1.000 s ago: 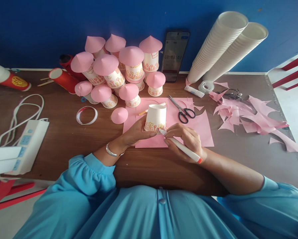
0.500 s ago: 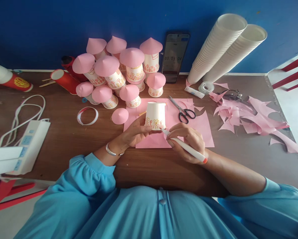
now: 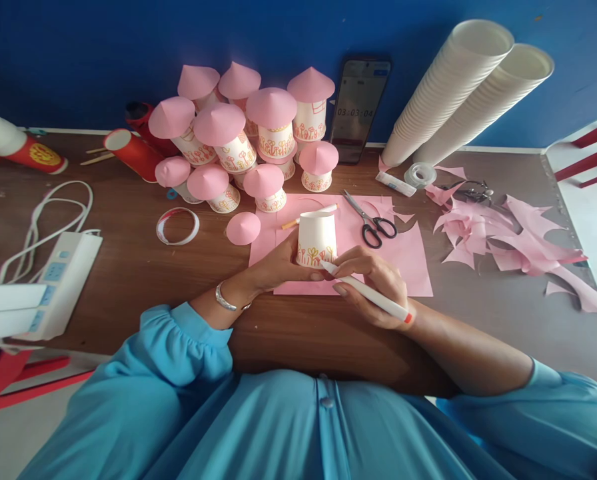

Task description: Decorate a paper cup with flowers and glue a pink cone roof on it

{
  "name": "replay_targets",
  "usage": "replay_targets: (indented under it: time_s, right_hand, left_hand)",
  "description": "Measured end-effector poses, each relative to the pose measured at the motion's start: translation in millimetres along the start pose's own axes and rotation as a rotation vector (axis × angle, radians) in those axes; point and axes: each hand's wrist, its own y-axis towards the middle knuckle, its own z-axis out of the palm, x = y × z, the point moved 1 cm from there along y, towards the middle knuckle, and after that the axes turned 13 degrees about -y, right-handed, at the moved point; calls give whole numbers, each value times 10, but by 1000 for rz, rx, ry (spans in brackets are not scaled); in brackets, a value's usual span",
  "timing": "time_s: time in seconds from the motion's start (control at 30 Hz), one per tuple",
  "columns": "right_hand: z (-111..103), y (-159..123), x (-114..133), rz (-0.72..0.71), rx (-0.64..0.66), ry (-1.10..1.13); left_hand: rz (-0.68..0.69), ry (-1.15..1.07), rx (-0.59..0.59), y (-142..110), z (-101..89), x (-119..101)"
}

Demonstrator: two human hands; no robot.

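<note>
My left hand [image 3: 281, 263] is closed round a white paper cup [image 3: 317, 233], which is held upside down with its wide rim toward me. Red and yellow flowers are drawn in a band along that rim. In my right hand [image 3: 376, 283] is a white marker [image 3: 373, 297] with a red end, its tip at the cup's lower edge. Pink paper sheets [image 3: 408, 267] lie under both hands. A second marker [image 3: 303, 219] rests on the paper behind the cup, beside black-handled scissors [image 3: 376, 230].
Several decorated cups with pink cone roofs [image 3: 271, 110] stand at the back. A phone [image 3: 361, 110] leans on the wall near tall cup stacks [image 3: 448, 90]. Pink scraps [image 3: 523, 240] lie right; a tape roll [image 3: 177, 227] and power strip [image 3: 66, 283] lie left.
The cup has tilted and shifted slightly in my left hand, baring more of the marker behind it. My right hand's marker stays at the rim. The whole view has shifted a little.
</note>
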Motion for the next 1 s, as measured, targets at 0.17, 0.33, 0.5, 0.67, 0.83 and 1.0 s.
replay_targets:
  time_s: [0.17, 0.33, 0.5, 0.67, 0.83, 1.0]
  right_hand:
    - [-10, -6, -12, -8, -34, 1]
    - [-35, -2, -28, -5, -61, -58]
    - [-49, 6, -25, -23, -35, -121]
    - [-48, 12, -20, -18, -23, -148]
    - [-53, 16, -21, -25, -21, -146]
    - [-62, 18, -22, -20, -6, -137]
  left_hand:
    - [36, -16, -2, -5, 17, -37]
    - [54, -60, 24, -16, 21, -69]
    - [69, -80, 41, -35, 17, -69]
    - [64, -96, 23, -47, 55, -92]
    - [67, -86, 44, -44, 63, -100]
    - [65, -92, 40, -48, 49, -95]
